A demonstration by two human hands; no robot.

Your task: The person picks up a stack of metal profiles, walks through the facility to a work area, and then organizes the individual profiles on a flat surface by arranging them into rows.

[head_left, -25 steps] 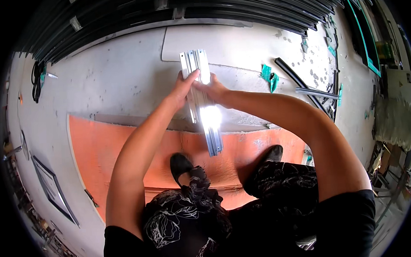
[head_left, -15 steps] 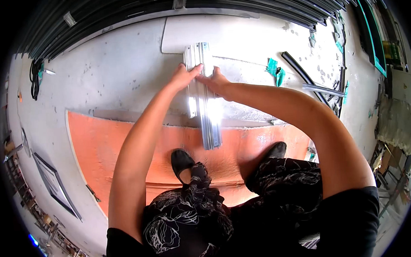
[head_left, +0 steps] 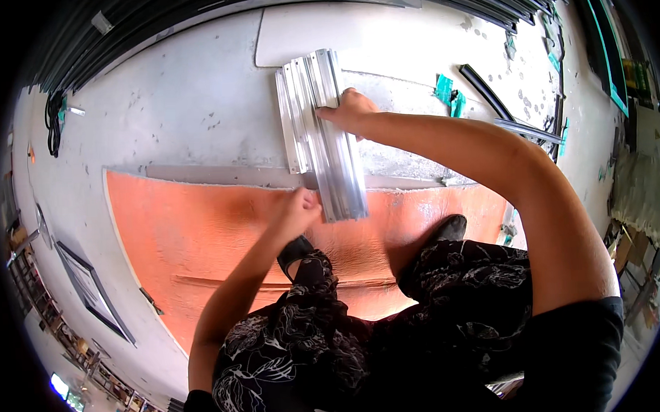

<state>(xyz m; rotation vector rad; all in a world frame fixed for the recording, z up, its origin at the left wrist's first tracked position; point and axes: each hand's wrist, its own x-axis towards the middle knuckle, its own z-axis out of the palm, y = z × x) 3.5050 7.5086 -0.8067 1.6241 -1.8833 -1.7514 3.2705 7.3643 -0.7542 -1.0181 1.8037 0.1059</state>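
Observation:
A bundle of silvery aluminium profiles [head_left: 334,158] lies lengthwise in front of me, its near end over an orange mat. The lengths are staggered, the left ones ending farther away. My right hand [head_left: 352,114] grips the bundle from its right side, thumb on top and the other fingers partly hidden behind the edge. Beside the near left edge of the bundle is my left hand [head_left: 295,213], its fingers curled closed and slightly blurred. Whether anything is inside those fingers, or whether they touch the metal, I cannot make out.
The orange mat [head_left: 200,232] lies under my shoes [head_left: 453,227]. Long dark profiles [head_left: 214,14] are stacked across the far side. A black bar [head_left: 486,91] and green tape scraps [head_left: 450,94] lie at right. A dark frame [head_left: 93,290] is on the floor at left.
My left hand has let go of the profiles' upper part and moved down toward me, its fingers now curled. The bundle has tilted slightly and shows more of its left lengths. My right hand keeps its grip.

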